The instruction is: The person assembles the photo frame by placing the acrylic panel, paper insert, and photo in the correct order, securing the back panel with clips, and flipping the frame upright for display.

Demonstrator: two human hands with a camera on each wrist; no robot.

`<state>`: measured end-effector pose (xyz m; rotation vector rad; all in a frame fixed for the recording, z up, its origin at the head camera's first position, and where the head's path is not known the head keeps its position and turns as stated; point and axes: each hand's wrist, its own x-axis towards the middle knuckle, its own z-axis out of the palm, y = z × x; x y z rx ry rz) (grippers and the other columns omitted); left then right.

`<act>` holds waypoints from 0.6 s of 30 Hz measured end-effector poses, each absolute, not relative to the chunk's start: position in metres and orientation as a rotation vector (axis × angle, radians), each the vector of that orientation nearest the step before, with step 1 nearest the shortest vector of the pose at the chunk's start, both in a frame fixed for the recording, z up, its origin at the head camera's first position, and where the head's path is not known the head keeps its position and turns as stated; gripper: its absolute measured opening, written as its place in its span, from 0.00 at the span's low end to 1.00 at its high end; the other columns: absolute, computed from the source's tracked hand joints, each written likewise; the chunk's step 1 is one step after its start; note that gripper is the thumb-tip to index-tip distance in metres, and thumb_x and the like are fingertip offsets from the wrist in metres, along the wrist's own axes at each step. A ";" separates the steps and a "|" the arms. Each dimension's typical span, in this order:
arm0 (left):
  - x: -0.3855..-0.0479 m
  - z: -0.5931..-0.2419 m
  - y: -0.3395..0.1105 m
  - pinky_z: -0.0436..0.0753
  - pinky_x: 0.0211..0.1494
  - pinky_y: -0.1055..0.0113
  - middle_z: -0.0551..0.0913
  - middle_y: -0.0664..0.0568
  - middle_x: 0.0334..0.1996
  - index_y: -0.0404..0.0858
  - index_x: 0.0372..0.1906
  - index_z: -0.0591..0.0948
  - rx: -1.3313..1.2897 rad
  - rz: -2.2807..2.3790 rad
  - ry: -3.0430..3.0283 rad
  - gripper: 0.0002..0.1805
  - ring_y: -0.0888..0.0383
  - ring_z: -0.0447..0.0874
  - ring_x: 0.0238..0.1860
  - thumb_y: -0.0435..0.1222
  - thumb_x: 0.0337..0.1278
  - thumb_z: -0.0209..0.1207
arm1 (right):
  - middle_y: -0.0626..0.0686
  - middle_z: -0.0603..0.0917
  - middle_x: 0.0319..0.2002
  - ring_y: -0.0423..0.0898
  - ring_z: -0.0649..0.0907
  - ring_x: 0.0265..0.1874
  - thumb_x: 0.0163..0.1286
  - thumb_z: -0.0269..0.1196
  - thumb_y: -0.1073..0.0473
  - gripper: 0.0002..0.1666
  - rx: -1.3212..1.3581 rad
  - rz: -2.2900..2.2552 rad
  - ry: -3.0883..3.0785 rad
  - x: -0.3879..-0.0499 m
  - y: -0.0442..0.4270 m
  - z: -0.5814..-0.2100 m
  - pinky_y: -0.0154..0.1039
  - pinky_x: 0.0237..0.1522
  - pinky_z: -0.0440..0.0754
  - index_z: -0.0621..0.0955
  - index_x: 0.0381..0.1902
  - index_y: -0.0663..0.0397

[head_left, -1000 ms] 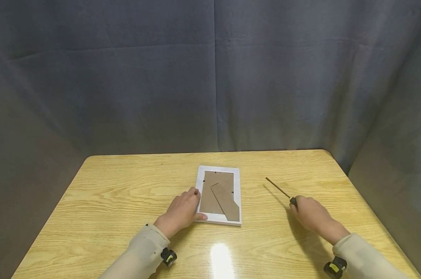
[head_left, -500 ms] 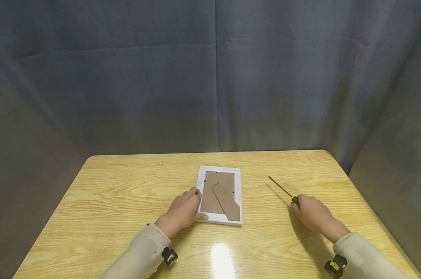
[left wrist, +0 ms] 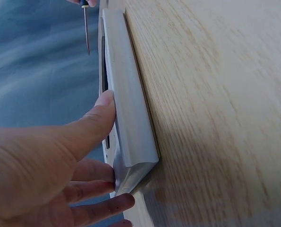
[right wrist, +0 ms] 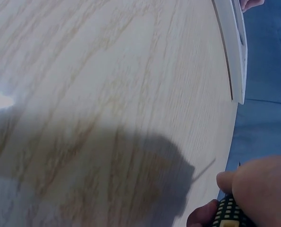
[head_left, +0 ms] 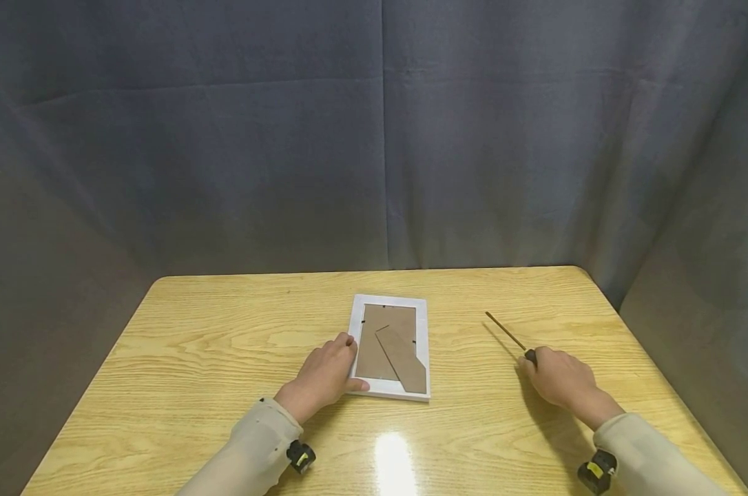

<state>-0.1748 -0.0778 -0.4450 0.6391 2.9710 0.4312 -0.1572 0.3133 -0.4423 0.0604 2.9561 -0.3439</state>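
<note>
A white picture frame (head_left: 389, 387) lies face down on the wooden table, its brown backing board (head_left: 374, 358) with a fold-out stand facing up. At the frame's near left corner, my left hand (head_left: 324, 375) holds the frame, thumb on the near border and fingers at the left side. The left wrist view shows the thumb (left wrist: 100, 111) on top and the fingers against the edge. To the right, my right hand (head_left: 563, 379) grips a screwdriver (head_left: 504, 329) by its handle (right wrist: 229, 213), above the table. Its thin shaft points away and left, apart from the frame.
The wooden table (head_left: 225, 331) has rounded far corners. Dark grey curtains (head_left: 275, 172) hang behind it and at both sides. Small black tabs (head_left: 414, 342) stand around the backing's edge. A bright light reflection lies on the table below the frame.
My right hand has shifted slightly right, and the screwdriver's tip has moved right, away from the frame. The left hand and the frame have stayed in place.
</note>
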 end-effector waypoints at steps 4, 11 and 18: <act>-0.175 -0.445 -0.078 0.83 0.55 0.51 0.78 0.39 0.61 0.26 0.63 0.77 0.643 0.439 2.973 0.42 0.45 0.82 0.53 0.50 0.49 0.74 | 0.54 0.75 0.22 0.51 0.75 0.23 0.78 0.50 0.46 0.25 0.068 -0.303 2.953 -0.158 0.316 -0.443 0.43 0.22 0.68 0.71 0.22 0.52; -0.175 -0.443 -0.078 0.83 0.55 0.51 0.78 0.39 0.61 0.26 0.62 0.77 0.632 0.444 2.971 0.41 0.45 0.82 0.53 0.50 0.48 0.74 | 0.54 0.75 0.22 0.50 0.74 0.22 0.78 0.51 0.46 0.24 0.053 -0.266 2.953 -0.157 0.317 -0.446 0.43 0.21 0.68 0.73 0.23 0.54; -0.175 -0.444 -0.077 0.84 0.55 0.51 0.78 0.39 0.62 0.27 0.62 0.78 0.625 0.453 2.970 0.41 0.45 0.83 0.52 0.50 0.48 0.74 | 0.51 0.70 0.18 0.48 0.72 0.19 0.79 0.50 0.47 0.26 0.037 -0.261 2.920 -0.155 0.316 -0.448 0.40 0.20 0.66 0.69 0.20 0.51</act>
